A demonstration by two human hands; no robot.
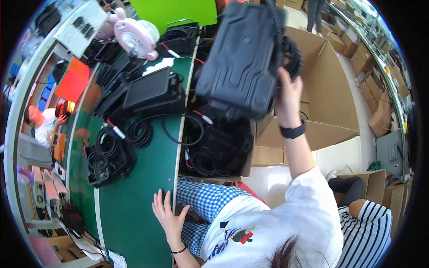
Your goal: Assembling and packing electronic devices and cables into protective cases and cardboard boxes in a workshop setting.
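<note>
My right hand (289,96) grips a bulky black ribbed plastic case (243,58) by its right side, where a black coiled cable (292,58) hangs. The case is raised and tilted above a cardboard box (220,145) full of similar black units and cables. My left hand (170,219) has its fingers spread and holds nothing. It hovers by the near edge of the green table (145,187). Farther along the table lie a black unit with a flat panel (147,92) and another unit with coiled cable (109,165).
A large open cardboard carton (333,89) stands to the right. A pink fan (134,39) and a bright green panel (174,12) are at the far end. Across the table a person (42,125) holds a dark object; someone in stripes (366,232) is at my right.
</note>
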